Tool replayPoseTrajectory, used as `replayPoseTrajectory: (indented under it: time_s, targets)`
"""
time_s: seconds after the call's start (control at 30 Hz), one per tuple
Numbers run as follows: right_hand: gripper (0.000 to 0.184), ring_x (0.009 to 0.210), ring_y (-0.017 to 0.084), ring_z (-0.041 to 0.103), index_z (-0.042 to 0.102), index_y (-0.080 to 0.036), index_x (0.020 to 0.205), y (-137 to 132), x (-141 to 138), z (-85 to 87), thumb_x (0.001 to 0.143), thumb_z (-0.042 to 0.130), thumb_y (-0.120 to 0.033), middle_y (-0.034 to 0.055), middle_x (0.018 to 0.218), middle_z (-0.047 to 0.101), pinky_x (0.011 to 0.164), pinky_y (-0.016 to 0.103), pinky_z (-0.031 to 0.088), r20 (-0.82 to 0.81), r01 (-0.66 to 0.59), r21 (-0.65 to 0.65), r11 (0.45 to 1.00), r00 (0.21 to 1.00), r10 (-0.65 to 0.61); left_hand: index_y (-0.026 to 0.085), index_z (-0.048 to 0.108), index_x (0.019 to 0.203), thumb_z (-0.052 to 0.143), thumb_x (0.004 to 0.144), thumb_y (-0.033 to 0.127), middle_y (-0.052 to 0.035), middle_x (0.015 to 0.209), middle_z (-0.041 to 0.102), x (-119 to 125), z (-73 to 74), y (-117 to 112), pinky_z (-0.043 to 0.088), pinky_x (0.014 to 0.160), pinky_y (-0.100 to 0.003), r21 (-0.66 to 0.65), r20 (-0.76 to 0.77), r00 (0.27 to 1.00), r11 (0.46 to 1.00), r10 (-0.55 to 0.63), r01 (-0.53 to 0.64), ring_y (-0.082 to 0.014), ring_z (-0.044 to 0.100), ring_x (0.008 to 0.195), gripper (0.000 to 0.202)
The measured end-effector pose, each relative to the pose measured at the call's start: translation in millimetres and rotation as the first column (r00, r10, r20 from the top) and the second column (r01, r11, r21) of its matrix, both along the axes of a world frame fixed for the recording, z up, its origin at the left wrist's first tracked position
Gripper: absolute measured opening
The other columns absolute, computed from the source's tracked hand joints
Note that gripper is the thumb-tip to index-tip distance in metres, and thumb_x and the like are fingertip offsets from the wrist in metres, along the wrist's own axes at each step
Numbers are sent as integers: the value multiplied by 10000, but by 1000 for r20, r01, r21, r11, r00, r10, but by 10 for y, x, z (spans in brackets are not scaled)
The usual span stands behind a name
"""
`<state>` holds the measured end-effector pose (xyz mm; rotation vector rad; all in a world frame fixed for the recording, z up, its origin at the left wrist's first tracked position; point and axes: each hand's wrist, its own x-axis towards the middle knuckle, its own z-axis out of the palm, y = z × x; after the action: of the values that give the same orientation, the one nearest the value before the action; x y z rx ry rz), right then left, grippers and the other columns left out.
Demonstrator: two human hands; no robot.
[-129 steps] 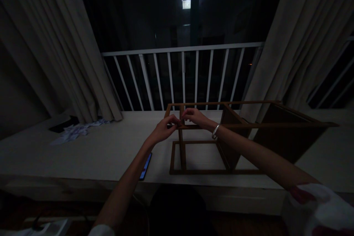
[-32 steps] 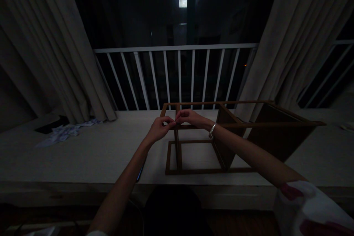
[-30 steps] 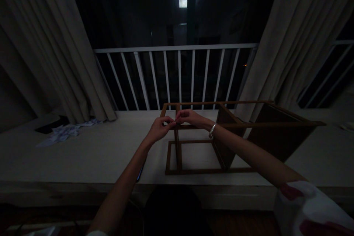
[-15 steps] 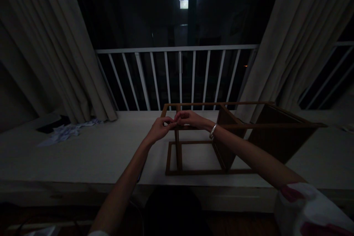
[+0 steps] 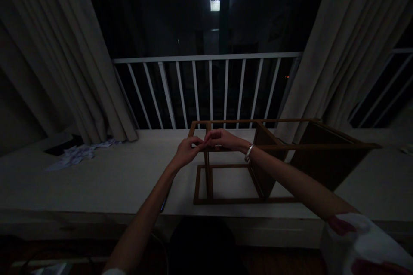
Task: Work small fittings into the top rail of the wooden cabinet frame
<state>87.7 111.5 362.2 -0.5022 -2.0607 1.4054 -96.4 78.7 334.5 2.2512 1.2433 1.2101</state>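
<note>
A brown wooden rack [image 5: 238,201] with slim rails and dark shelf panels lies on its side on the pale window ledge. Both of my hands meet at its upper near rail, close to the left end. My left hand [image 5: 188,151] is closed, thumb and forefinger pinched at the rail. Against those fingertips, my right hand [image 5: 222,139] is pinched too, its wrist wearing a silver bracelet [image 5: 248,153]. Whatever sits between the fingertips is too small and dark to make out.
Crumpled printed paper or cloth [image 5: 75,154] lies on the ledge [image 5: 106,184] at left. A thin dark object [image 5: 165,202] rests near the front edge, by my left forearm. White railing [image 5: 211,90] and long curtains [image 5: 64,51] stand behind, before a dark window.
My fingers have shifted only very slightly at the rail. The rack stays where it was.
</note>
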Motion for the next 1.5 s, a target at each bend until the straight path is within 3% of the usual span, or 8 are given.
replayPoseTrajectory:
  time_s: [0.2, 0.47, 0.8, 1.03, 1.33, 1.5]
  targets:
    - [165, 651, 71, 509, 582, -116, 790, 18, 8, -14, 663, 604, -219, -4, 724, 575, 622, 206, 382, -33, -5, 14, 1000, 999, 6, 160, 639, 806, 548, 711, 370, -25, 778, 645, 13, 28, -16, 416, 608, -220, -56, 45, 997, 996, -62, 64, -126, 563, 699, 248]
    - [179, 692, 86, 523, 585, -115, 816, 46, 10, -23, 672, 594, -220, 14, 767, 587, 655, 220, 395, -7, -6, 25, 1000, 1000, 6, 144, 621, 723, 580, 672, 413, -14, 679, 616, 28, 36, 5, 406, 580, -217, -73, 64, 997, 996, -43, 48, -110, 532, 627, 277]
    - [211, 698, 83, 502, 587, -126, 857, 67, 1, -51, 703, 569, -269, 13, 780, 575, 629, 202, 386, 4, 62, 52, 997, 998, -62, 142, 596, 660, 582, 672, 374, -12, 677, 601, 25, 40, 3, 410, 625, -239, -61, 84, 995, 996, -52, 58, -116, 530, 651, 233]
    - [245, 668, 77, 502, 581, -118, 879, 84, 10, -69, 707, 574, -292, 13, 770, 577, 606, 198, 386, -5, 43, 68, 997, 999, -43, 144, 605, 652, 571, 684, 339, -8, 668, 598, 20, 39, 17, 401, 629, -233, -33, 85, 993, 996, -82, 85, -108, 523, 644, 201]
    - [285, 832, 126, 544, 608, -133, 892, 60, -1, -45, 679, 609, -321, 38, 894, 607, 761, 262, 405, 8, -6, 98, 995, 1000, 5, 140, 620, 676, 590, 669, 373, -15, 667, 597, 9, 49, 25, 398, 615, -238, -78, 85, 993, 993, -88, 94, -116, 514, 650, 235]
    - [287, 826, 128, 548, 612, -134, 902, 66, 7, -56, 692, 595, -329, 39, 896, 612, 766, 271, 405, 17, 7, 127, 992, 1000, -9, 138, 624, 681, 593, 671, 354, -20, 700, 613, -3, 38, 43, 404, 644, -241, -80, 90, 992, 992, -89, 97, -121, 532, 680, 218]
